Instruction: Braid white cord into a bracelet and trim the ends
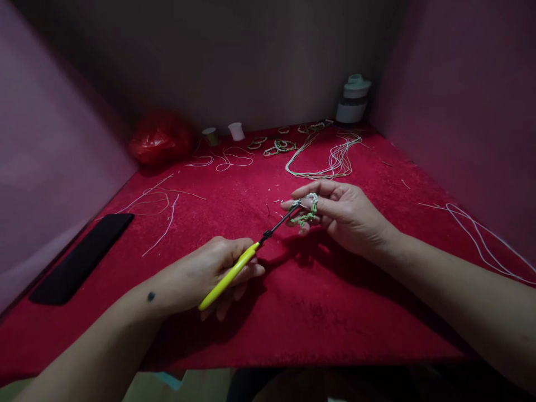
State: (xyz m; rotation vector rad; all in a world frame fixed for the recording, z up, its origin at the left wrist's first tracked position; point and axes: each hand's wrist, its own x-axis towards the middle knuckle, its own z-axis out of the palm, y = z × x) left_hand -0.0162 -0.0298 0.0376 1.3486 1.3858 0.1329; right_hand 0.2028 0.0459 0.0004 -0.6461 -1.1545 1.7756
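My left hand (218, 273) is closed round the yellow handle of a small pair of snips (247, 258). Its dark blades point up and right, and their tip meets a green and white braided cord loop (309, 209). That loop sits on the fingers of my right hand (341, 215), which pinches it palm up a little above the red cloth (268, 324). Both forearms reach in from the bottom edge.
A black flat case (81, 259) lies at the left. Loose white cords (335, 162) and several finished braided loops (278, 147) lie at the back, with a red bag (159, 137), two small cups (237, 131) and a white container (352, 100). More cords (481, 240) lie at the right.
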